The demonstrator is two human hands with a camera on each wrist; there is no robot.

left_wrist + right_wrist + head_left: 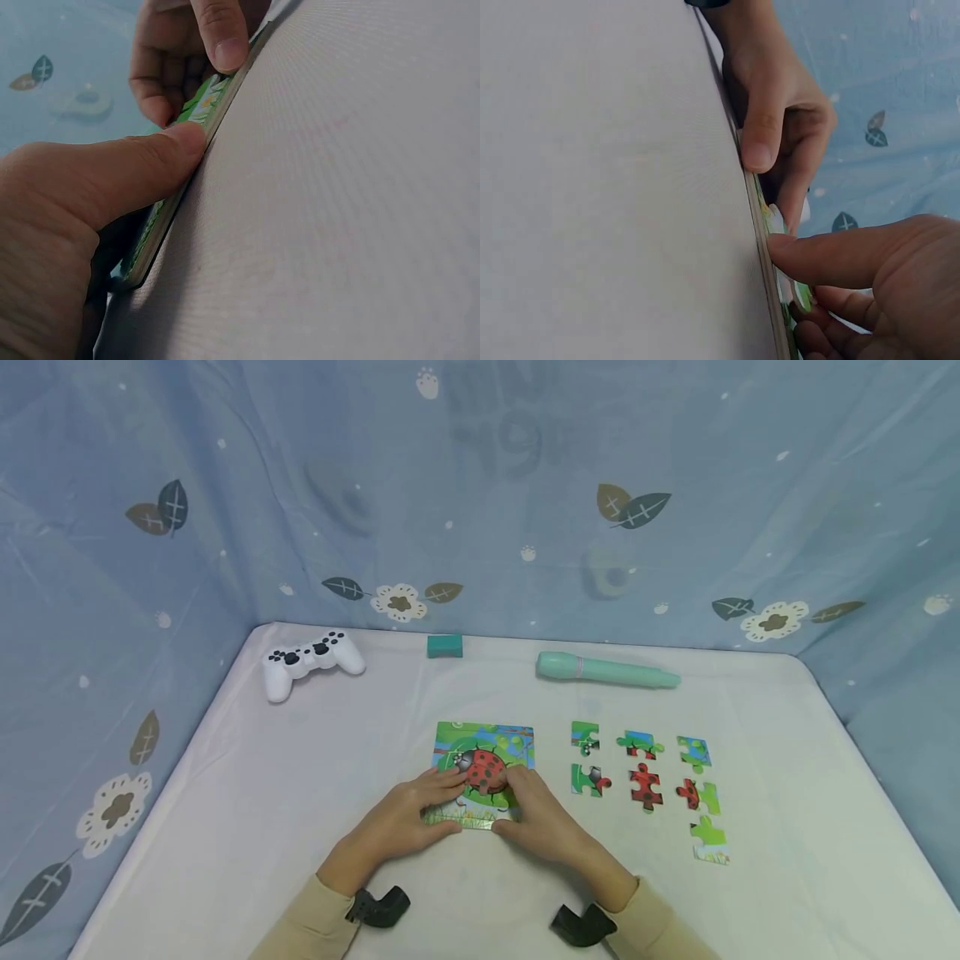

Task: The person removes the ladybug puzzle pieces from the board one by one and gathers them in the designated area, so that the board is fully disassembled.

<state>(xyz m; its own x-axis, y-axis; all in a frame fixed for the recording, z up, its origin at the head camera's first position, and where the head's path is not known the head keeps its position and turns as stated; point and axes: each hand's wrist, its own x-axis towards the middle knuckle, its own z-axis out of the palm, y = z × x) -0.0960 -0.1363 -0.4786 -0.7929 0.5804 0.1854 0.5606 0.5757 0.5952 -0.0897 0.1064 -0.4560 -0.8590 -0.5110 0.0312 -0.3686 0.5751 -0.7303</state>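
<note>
A square puzzle board (522, 742) printed with a red ladybug on green lies flat on the white table. My left hand (408, 817) grips its lower left part, with the thumb along the near edge and the fingers over the picture. At the lower right, my right hand (542, 817) pinches a green-edged puzzle piece (803, 297) close over the board, its thumb at the near edge. Most of that piece is hidden by fingers. The two hands sit close together, as both wrist views show.
Several loose puzzle pieces (646, 787) lie in rows right of the board. Along the back are a white game controller (313, 662), a small teal block (445, 647) and a mint-green microphone-shaped object (607, 671). A blue patterned cloth (480, 485) hangs behind and beside the table.
</note>
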